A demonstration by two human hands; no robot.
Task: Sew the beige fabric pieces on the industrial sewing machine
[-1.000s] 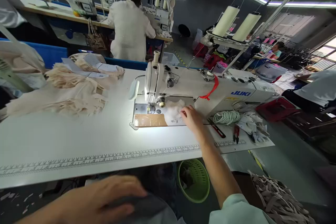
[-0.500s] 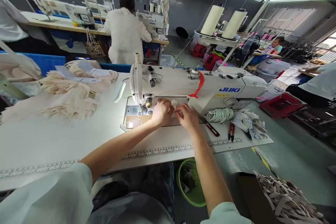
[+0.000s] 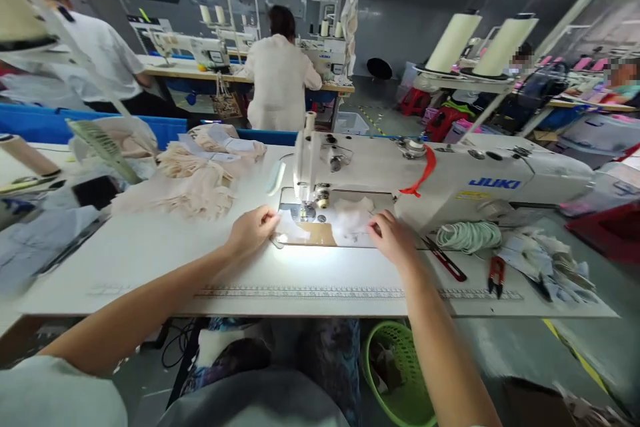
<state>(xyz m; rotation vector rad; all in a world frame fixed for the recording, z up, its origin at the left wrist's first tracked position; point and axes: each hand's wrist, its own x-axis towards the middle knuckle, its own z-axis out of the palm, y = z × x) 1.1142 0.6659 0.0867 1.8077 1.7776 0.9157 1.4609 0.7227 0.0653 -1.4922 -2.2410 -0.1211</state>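
My left hand is at the left end of the sewing machine's bed, its thumb and forefinger pinched on a small white piece of cloth. That cloth lies in front of the needle and presser foot, over part of a brown patch. To the right, my right hand is closed, its fingertips on the edge of a pale, thin fabric piece lying under the machine arm. The white sewing machine has a red strip tied on it.
Stacked cream fabric pieces lie at left on the table. Right of my right hand are a red-handled tool, thread snips, a coil of pale green cord and scraps. Below hangs a green basket. A co-worker sits ahead.
My hands were together at the middle of the bed over a small pale cloth. Now they are apart, the left moved left past the needle. The camera view has turned left.
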